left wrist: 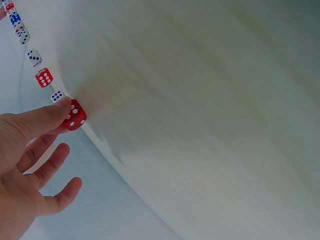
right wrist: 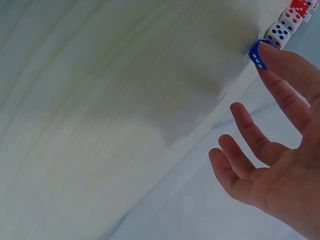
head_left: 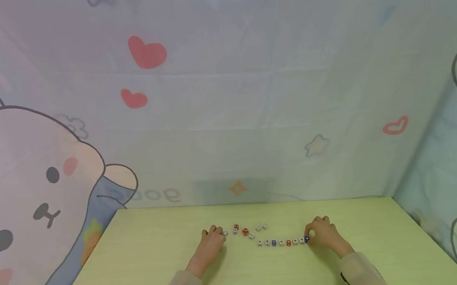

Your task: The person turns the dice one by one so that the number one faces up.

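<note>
Between thumb and finger, my left hand (head_left: 209, 250) pinches a red die (left wrist: 77, 118) with white pips. A white die (left wrist: 57, 95) shows just beyond its thumb, and another red die (left wrist: 44, 77) lies further along. At the right, my right hand (head_left: 327, 236) pinches a blue die (right wrist: 257, 56) at the right end of a straight row of dice. A white die (right wrist: 278, 34) stands right beside that blue one. The row mixes white, blue and red dice, such as a red die (head_left: 288, 243) near its middle. The other fingers of both hands are spread.
Loose dice lie behind the row, among them a red die (head_left: 245, 232) and a white die (head_left: 265, 226). All rest on a pale yellow-green table (head_left: 150, 274). A printed cloth (head_left: 226, 116) hangs behind the table's back edge.
</note>
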A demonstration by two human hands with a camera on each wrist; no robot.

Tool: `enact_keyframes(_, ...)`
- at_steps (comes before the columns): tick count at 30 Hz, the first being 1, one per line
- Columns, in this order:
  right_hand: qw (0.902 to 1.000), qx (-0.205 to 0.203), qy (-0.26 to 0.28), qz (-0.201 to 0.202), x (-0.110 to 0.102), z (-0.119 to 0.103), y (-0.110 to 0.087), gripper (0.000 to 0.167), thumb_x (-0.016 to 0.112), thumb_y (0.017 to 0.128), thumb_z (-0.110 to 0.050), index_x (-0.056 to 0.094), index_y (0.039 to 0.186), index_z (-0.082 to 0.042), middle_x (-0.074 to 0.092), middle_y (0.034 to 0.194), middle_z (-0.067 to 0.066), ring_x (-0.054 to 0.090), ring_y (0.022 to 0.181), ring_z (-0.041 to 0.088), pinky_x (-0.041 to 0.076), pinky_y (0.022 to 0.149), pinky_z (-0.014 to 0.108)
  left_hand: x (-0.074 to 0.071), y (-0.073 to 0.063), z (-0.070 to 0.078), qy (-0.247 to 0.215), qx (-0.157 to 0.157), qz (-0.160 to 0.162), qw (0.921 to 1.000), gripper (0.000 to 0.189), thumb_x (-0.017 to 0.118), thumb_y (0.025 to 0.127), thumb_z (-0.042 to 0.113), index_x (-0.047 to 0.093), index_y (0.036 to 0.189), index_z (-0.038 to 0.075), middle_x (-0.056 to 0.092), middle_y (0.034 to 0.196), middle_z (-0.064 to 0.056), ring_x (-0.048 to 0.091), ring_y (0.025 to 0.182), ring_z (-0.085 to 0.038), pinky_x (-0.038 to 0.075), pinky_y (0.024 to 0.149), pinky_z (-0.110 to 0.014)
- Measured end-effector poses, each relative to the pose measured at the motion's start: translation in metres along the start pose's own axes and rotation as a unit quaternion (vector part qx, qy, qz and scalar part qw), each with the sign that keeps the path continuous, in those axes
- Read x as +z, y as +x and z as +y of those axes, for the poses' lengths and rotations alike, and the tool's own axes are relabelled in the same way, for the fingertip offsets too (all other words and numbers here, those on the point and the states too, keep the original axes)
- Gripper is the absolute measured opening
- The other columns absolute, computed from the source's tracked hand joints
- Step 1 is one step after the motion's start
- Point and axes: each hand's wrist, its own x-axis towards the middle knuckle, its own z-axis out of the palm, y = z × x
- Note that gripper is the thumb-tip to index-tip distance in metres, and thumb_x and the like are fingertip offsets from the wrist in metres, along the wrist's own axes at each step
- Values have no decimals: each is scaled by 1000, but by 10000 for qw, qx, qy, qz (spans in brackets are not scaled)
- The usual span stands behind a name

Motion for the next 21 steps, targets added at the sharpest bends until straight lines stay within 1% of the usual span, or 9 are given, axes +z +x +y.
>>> enact_keyframes(6,10000,3,17,-17,-1,1,-2,16,75,66,-12,62,68,-21,55,93,15,43,93,42,38,68,60,1,0,0,196,3,32,9998,13,64,76,4,66,65,11,51,73,0,37,69,-14,28,61,-30)
enact_keyframes(10,10000,6,-34,-37,0,1,-3,15,75,67,-12,63,69,-22,55,93,14,43,94,42,37,68,60,1,-1,0,226,-29,79,9997,12,65,75,3,65,65,10,52,74,-1,40,71,-15,32,62,-32)
enact_keyframes(17,9999,106,-74,-46,1,4,-2,13,75,67,-16,64,68,-23,55,98,17,41,98,45,36,71,63,4,0,-5,-118,-151,-44,9998,5,70,71,8,67,68,8,58,81,-3,47,76,-19,39,65,-38)
enact_keyframes(21,9998,147,-85,-40,1,4,-1,13,74,67,-15,64,69,-23,56,98,16,41,98,44,36,71,64,3,0,-6,-347,-241,-154,9990,5,71,71,8,66,69,8,57,83,-3,45,77,-19,37,67,-39)
